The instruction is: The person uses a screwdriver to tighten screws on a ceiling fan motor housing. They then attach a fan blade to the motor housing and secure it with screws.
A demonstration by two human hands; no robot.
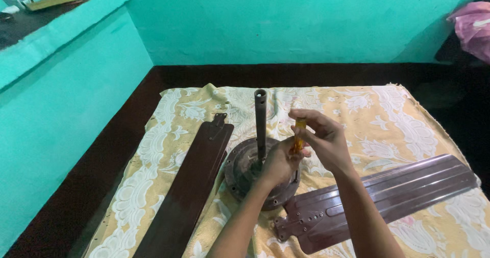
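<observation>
A brown ceiling fan motor (240, 168) lies on a yellow floral cloth (388, 120), its grey down rod (261, 122) standing upright. My right hand (321, 138) grips the orange handle of a screwdriver (298, 135) held upright over the motor's right side. My left hand (278, 163) closes around the screwdriver's lower part, just above the motor. The tip is hidden behind my left hand.
One brown fan blade (189, 191) lies left of the motor, another (388, 196) to the right near my right forearm. The cloth sits on a dark floor (102, 171) beside turquoise walls. A pink bundle (474, 28) is at the far right.
</observation>
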